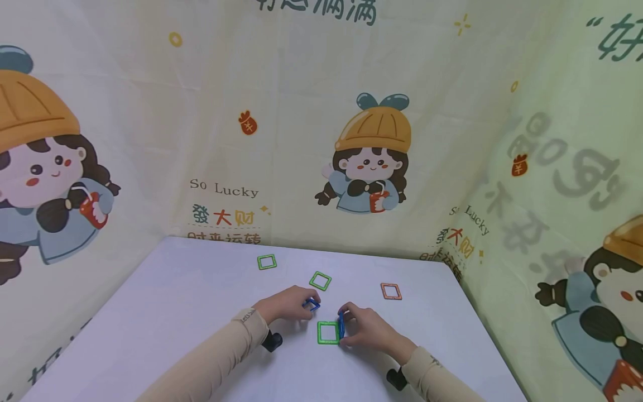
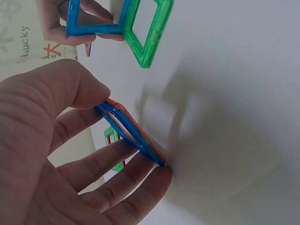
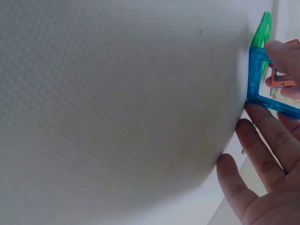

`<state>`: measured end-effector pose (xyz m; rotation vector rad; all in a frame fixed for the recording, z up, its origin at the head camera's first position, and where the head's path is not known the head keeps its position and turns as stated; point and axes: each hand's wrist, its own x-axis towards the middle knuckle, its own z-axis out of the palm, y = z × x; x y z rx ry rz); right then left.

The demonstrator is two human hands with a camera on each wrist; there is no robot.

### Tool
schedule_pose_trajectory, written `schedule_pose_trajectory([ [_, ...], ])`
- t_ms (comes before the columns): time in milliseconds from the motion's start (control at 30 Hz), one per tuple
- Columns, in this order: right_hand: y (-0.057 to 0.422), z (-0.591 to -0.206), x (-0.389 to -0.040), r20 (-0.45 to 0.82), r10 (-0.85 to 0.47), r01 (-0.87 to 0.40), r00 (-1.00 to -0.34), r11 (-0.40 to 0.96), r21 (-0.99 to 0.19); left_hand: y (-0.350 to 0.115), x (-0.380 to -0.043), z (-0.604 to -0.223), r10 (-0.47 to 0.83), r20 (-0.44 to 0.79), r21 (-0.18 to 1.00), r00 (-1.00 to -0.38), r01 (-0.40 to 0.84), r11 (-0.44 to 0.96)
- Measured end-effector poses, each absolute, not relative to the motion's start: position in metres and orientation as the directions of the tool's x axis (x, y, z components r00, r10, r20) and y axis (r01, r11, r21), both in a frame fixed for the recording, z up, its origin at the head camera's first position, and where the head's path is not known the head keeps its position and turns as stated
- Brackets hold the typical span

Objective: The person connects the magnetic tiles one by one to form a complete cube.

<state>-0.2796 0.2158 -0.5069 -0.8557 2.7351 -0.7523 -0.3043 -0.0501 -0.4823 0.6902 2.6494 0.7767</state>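
Observation:
A green square frame-shaped magnetic tile (image 1: 318, 333) lies flat near the middle of the white table. My right hand (image 1: 373, 329) holds a blue magnetic tile (image 2: 80, 30) upright along the green tile's right edge, between thumb and fingers. In the right wrist view that blue tile (image 3: 255, 77) stands on its edge, touching the table. To the upper left of the flat tile, my left hand (image 1: 288, 304) pinches a blue tile (image 2: 145, 152) with an orange one (image 2: 136, 123) lying against it. The left wrist view shows this pair tilted, raised off the table with a shadow below.
Farther back on the table (image 1: 150, 312) lie two green tiles, one at the back (image 1: 267, 255) and one nearer (image 1: 320, 273), plus an orange tile (image 1: 391, 283) to the right. A printed cloth (image 1: 296, 167) hangs behind and at both sides.

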Motion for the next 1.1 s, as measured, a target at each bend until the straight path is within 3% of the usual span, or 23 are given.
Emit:
schedule_pose_trajectory([
  [1100, 0.2162, -0.5091, -0.2819, -0.026, -0.564, -0.471, -0.826, 0.714, -0.517, -0.0428, -0.3041, -0.4819, 0.557, -0.143, 0.525, -0.818, 0.415, 0.743],
])
